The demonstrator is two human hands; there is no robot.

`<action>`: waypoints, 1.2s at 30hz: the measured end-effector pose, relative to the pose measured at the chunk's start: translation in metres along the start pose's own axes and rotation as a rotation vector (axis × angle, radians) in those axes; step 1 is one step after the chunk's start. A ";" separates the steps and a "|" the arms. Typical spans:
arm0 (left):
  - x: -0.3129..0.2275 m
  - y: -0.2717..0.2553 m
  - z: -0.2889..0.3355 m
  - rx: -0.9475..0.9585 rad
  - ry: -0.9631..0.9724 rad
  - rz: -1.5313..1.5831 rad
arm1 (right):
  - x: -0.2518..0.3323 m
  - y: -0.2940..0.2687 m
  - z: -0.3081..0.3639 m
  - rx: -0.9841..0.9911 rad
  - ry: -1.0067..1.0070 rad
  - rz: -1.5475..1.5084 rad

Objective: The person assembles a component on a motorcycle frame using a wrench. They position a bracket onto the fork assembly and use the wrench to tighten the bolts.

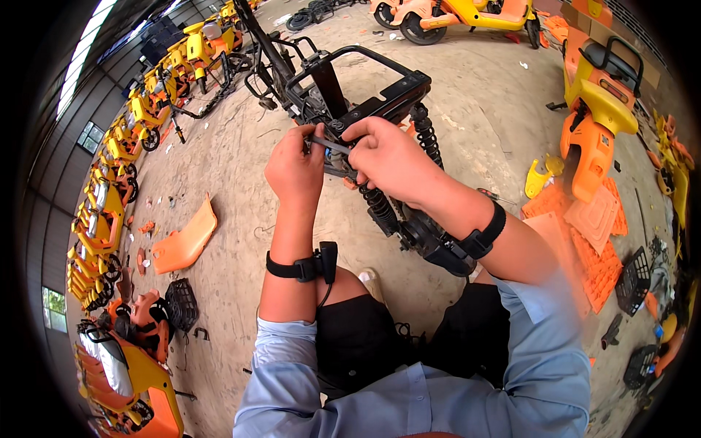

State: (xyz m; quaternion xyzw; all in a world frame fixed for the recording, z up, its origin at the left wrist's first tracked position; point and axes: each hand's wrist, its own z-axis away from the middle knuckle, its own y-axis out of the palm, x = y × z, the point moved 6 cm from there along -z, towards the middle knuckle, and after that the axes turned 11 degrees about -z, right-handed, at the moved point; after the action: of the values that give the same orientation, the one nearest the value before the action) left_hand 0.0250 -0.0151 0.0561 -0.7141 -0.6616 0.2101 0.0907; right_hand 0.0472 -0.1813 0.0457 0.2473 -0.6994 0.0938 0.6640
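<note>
A stripped black scooter frame (394, 95) stands in front of me, with a coil-spring shock absorber (427, 139) on its right side and a second one nearer to me. My left hand (293, 166) and my right hand (387, 155) are both over the frame's near end, fingers closed. Between them runs a short, narrow grey bar (330, 144), gripped at its left end by the left fingers and at its right end by the right. Its exact kind does not show. The fingers cover both its ends and part of the frame beneath.
Below the frame sits a dark round hub (432, 237). An orange curved panel (186, 237) lies on the floor at left. Orange panels (595, 219), a screwdriver (496, 196) and a black basket (634, 281) lie at right. Yellow scooters (109, 212) line the left wall; another scooter (595, 120) stands at right.
</note>
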 end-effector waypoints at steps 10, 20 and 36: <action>-0.004 0.020 0.005 0.261 -0.056 0.399 | 0.028 -0.077 -0.035 -0.163 -0.171 -0.149; -0.012 0.033 0.006 0.432 -0.177 0.266 | 0.015 -0.087 -0.060 -0.243 -0.216 -0.124; -0.012 0.025 0.004 0.325 -0.122 0.239 | 0.003 -0.094 -0.085 -0.336 -0.391 0.291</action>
State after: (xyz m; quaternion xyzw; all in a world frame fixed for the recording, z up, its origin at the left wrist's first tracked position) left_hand 0.0452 -0.0302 0.0445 -0.7494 -0.5338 0.3662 0.1390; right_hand 0.1669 -0.2236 0.0385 0.0444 -0.8478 0.0215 0.5281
